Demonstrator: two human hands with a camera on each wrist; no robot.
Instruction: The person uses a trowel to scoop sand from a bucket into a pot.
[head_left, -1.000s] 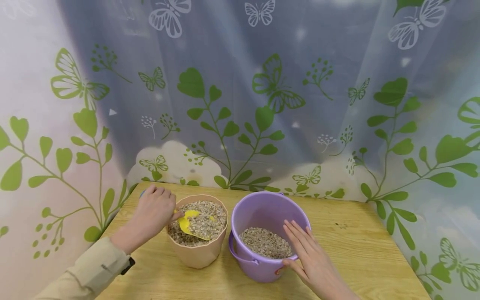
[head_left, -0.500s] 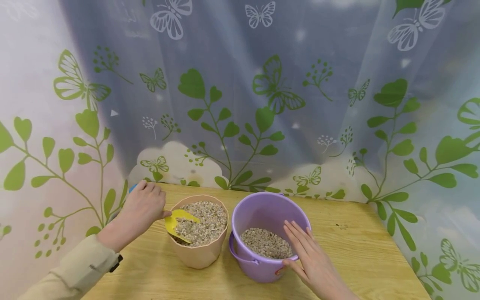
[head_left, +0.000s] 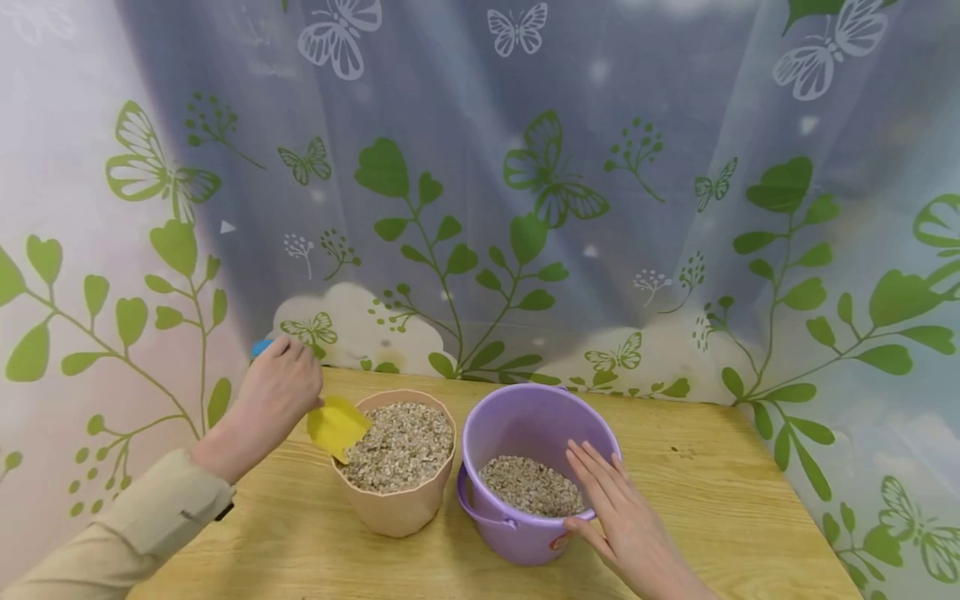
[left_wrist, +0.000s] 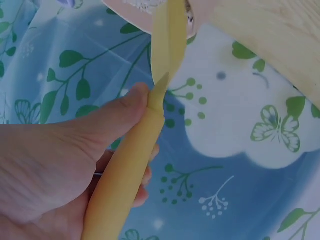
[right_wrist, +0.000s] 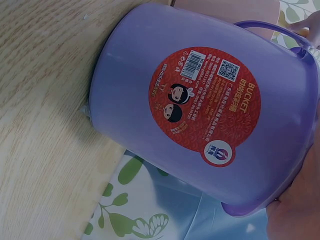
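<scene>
My left hand [head_left: 280, 383] grips the handle [left_wrist: 125, 175] of a yellow hand shovel, thumb along its neck in the left wrist view. A blue end [head_left: 261, 347] pokes out beyond the fist. The shovel's yellow blade [head_left: 336, 427] tilts over the left rim of a peach pot [head_left: 397, 510], its tip down at the pot's contents. Small tan-grey granules [head_left: 405, 442] fill that pot almost to the brim. To its right stands a purple bucket [head_left: 517, 537] with a shallower layer of granules [head_left: 531, 485]. With straight fingers, my right hand [head_left: 622, 517] rests on the bucket's right rim.
Both containers stand side by side on a wooden table [head_left: 697, 492]. The bucket's handle [head_left: 480, 515] hangs at its left side, and a red label [right_wrist: 205, 100] shows in the right wrist view. A butterfly-and-leaf printed curtain [head_left: 465, 208] surrounds the table's back and sides.
The left hand has drawn the shovel left and up, out of the granules to the pot's left rim, and its blade has turned over. The right hand and bucket have stayed put.
</scene>
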